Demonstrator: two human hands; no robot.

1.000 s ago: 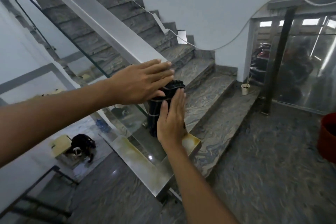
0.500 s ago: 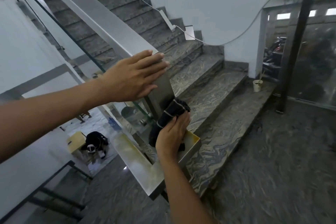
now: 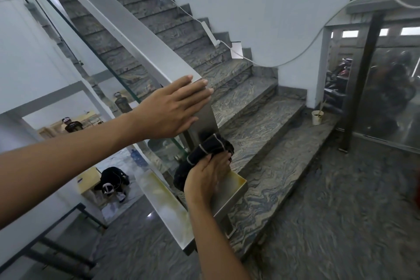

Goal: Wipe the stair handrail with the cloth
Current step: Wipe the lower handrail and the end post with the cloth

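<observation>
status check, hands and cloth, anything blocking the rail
Left hand flat and open at the handrail lower end. Right hand presses the dark cloth against the end post. Sloped rail above clear.

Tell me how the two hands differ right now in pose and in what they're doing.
The left hand lies flat with fingers stretched out over the handrail's lower end, holding nothing; the right hand is curled around the black cloth. The left hand sits high at the rail's corner; the right hand is low, pressing the cloth against the vertical end post. Both are bare and reach toward the same rail end.
</observation>
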